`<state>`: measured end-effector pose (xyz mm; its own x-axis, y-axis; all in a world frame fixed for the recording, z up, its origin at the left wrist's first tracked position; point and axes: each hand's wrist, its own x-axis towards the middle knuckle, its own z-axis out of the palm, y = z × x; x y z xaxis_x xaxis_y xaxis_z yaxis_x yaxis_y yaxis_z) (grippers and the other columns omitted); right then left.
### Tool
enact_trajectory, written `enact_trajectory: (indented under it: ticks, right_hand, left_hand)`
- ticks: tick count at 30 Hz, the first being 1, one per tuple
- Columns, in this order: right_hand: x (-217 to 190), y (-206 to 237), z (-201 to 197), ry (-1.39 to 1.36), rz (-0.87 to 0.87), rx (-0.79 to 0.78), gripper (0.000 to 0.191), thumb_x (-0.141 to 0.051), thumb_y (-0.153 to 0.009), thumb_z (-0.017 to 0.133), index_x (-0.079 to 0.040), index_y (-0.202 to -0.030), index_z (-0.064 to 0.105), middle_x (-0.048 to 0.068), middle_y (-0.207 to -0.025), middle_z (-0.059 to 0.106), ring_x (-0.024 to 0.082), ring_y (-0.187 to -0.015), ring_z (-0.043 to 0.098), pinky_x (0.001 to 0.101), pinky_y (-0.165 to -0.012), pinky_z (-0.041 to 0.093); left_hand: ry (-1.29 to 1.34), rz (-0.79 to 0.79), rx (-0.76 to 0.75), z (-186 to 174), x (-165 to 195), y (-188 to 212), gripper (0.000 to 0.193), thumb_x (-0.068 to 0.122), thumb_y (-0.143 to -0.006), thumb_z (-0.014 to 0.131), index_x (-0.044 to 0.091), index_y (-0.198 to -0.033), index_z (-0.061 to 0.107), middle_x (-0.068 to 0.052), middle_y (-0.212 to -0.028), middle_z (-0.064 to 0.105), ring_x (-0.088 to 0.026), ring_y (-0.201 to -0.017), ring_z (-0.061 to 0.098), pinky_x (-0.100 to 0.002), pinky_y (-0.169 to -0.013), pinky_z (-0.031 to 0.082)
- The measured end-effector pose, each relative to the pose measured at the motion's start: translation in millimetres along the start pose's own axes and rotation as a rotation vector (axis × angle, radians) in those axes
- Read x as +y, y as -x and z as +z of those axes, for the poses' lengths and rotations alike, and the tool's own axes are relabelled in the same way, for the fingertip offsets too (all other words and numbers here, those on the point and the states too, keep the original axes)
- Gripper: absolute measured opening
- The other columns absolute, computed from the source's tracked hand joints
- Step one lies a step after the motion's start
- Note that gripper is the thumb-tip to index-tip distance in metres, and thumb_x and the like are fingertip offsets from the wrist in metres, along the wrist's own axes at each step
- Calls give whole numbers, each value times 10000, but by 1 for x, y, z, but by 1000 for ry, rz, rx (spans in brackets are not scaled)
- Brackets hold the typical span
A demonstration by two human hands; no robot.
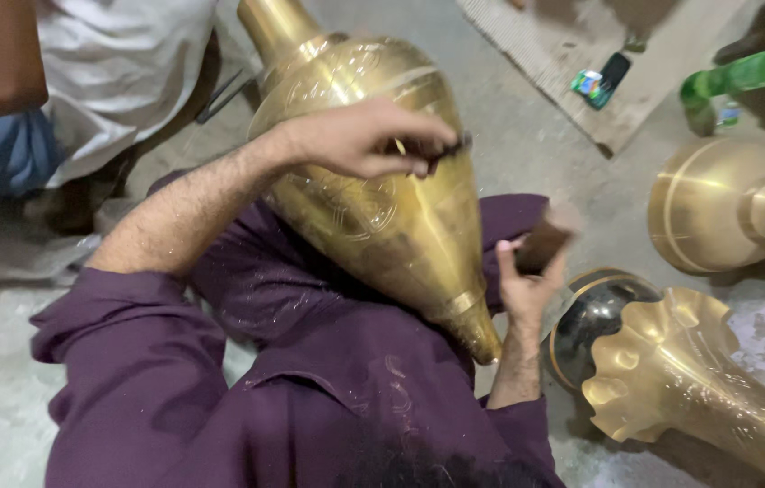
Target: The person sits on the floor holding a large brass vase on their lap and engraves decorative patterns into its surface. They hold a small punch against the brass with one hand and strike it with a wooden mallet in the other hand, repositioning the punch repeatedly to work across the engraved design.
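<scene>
i see a big engraved brass vase (pixel 382 199) lying across the purple-clad lap at frame centre. my left hand (pixel 373 140) rests on its upper side, fingers pinched shut on a small dark tool (pixel 448 146). right of it, my right hand (pixel 527 276) grips a blurred brown block (pixel 543 244).

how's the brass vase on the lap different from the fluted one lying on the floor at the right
The lap vase has a smooth teardrop body with engraved patterns; the fluted vase has a scalloped, flared rim. The lap vase rests across the purple-clad legs under the left hand; the fluted vase lies on the floor, untouched. Both are shiny gold-coloured metal, lying on their sides.
</scene>
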<state>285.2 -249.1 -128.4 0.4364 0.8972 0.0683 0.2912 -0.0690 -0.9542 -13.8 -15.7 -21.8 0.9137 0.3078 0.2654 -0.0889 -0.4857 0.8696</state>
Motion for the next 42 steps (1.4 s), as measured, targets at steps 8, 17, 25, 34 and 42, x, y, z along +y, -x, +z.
enact_trajectory:
  ticks: [8,17,25,34,42]
  right_hand:
    - [33,-9,-12,-91,157,-245,300,20,-897,814,-40,-1111,613,19,-1005,687,141,-945,662,307,-881,555]
    - [-44,-114,-6,656,-428,-601,376,-103,-805,780,-77,-1167,680,167,-881,682,322,-794,695,406,-712,541]
    - [-170,-177,22,1093,-977,-683,193,-151,-894,779,-114,-1053,677,65,-843,686,272,-760,668,404,-675,502]
    - [-271,-166,44,1123,-1394,-615,75,-152,-934,712,-130,-987,664,10,-807,646,192,-760,662,345,-724,489]
    - [-288,-173,54,1170,-1405,-629,29,-158,-921,688,-156,-943,669,-33,-762,633,144,-751,675,311,-721,478]
  left_hand:
    - [19,-329,423,34,29,38,398,92,-1026,697,12,-1378,529,-126,-1038,759,-195,-931,791,-344,-826,647]
    - [121,-425,1167,132,45,49,256,-21,-1052,659,-31,-1260,510,-139,-1141,755,-191,-1071,769,-323,-948,677]
    - [-189,-365,1238,148,41,47,274,-48,-1038,696,-36,-1226,498,-142,-1129,754,-171,-1026,774,-274,-894,665]
    - [-278,-407,1210,150,30,53,276,-4,-1019,731,-65,-1193,526,-131,-1051,782,-148,-917,770,-272,-773,642]
    - [-128,-422,1131,144,25,59,194,62,-1058,729,8,-1153,568,-95,-1039,786,-139,-916,794,-248,-717,649]
